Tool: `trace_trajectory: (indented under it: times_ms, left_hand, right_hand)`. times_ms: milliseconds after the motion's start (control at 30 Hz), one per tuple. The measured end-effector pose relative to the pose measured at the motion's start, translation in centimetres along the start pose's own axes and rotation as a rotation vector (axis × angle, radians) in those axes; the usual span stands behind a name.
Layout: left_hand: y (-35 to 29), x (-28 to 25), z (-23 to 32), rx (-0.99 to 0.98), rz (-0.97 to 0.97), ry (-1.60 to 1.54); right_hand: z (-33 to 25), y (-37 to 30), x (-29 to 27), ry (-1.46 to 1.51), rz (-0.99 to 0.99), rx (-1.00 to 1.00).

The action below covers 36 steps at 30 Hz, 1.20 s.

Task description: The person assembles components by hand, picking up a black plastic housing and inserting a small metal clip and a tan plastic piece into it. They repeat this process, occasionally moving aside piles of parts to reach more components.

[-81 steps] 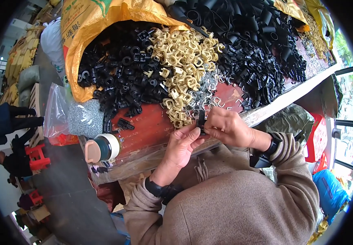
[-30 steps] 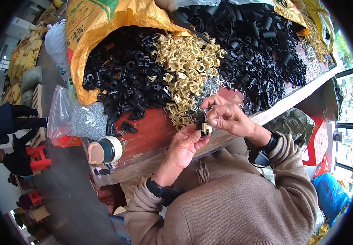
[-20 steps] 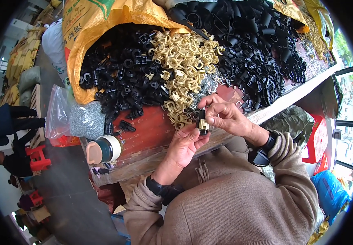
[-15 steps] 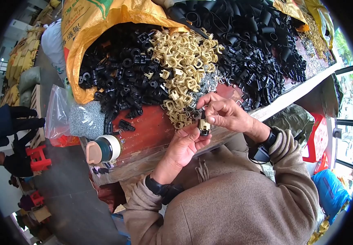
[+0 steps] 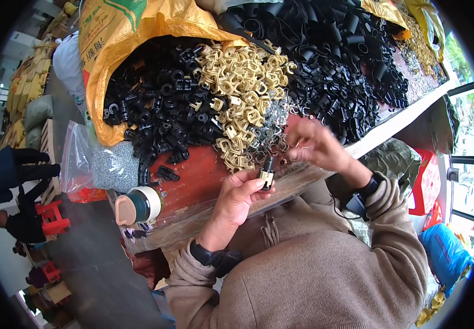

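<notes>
My left hand pinches a small fitting, a black tubular part with a cream clip around it, held upright over the table's front edge. My right hand is up and to the right of it, beside a pile of small silvery metal pieces. Motion smears its curled fingers. A thin bright sliver shows by the fingertips, but whether they grip it is unclear. A heap of cream plastic clips lies just beyond my hands, with black plastic fittings to its left.
Small black pieces and black tube sections cover the table's far right. A yellow woven sack opens at left. Near the left corner stand a cup with a pink lid and a bag of grey pieces. People are at far left.
My right hand has left the fitting and moved up and right to the metal pieces. My left hand keeps the fitting, slightly lower and further left.
</notes>
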<state>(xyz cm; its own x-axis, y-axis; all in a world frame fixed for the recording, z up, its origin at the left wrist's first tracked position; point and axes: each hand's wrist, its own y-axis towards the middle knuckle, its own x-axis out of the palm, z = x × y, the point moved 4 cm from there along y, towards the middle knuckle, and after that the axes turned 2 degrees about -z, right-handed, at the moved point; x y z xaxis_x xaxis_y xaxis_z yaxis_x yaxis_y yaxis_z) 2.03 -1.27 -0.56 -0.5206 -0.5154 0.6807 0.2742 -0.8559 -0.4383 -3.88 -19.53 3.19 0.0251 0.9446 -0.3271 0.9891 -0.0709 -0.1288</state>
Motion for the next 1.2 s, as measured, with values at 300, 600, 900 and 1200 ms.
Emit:
trace_trajectory:
  times_ms: [300, 600, 900, 1200]
  left_hand:
    - [0.1, -0.7, -0.6, 0.060, 0.091, -0.086]
    - [0.0, -1.4, -0.9, 0.052, 0.107, -0.113]
    - [0.5, -0.7, -1.2, 0.018, 0.085, -0.075]
    - [-0.1, -0.7, -0.8, 0.081, 0.097, -0.065]
  right_hand:
    - [4.2, 1.8, -2.8, -1.168, 0.317, -0.176]
    - [4.8, 0.1, -3.1, -0.660, 0.249, -0.017]
    - [5.4, 1.2, -2.2, -1.172, 0.393, -0.227]
    - [3.8, 0.8, -1.4, -0.315, 0.150, -0.044]
